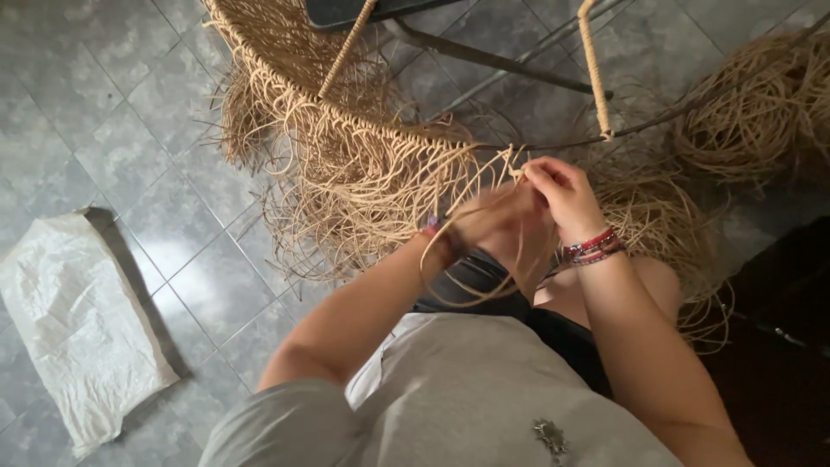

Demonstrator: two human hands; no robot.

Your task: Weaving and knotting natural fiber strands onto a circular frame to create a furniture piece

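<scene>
We look down on a floor [130,112] of grey stone-like tiles, glossy enough to throw back a pale patch of light. Over it spreads the woven frame [285,86], a curved rim bound in tan cane, with a thick fringe of loose strands hanging below in stiff, wiry loops. Two cane-wrapped rods rise from the rim and are cut off by the top edge, as is a dark metal bar behind them. At the upper right lies a coil of cane [761,104], round and tangled like a nest, partly cut off by the frame edge. At the lower left a white plastic sack [78,320] lies flat and crinkled on the tiles; we cannot tell whether anything is in it.

Our right hand [562,195], with red beaded bracelets [592,246] at the wrist, has its fingers [540,173] pinched shut on a cane strand [510,169] just at the rim. Our left hand [493,220] sits right beneath it, blurred and half hidden by strands; its fingers seem curled around the same bundle, though we cannot tell the grip for certain. The lower right corner is too dark to read.
</scene>
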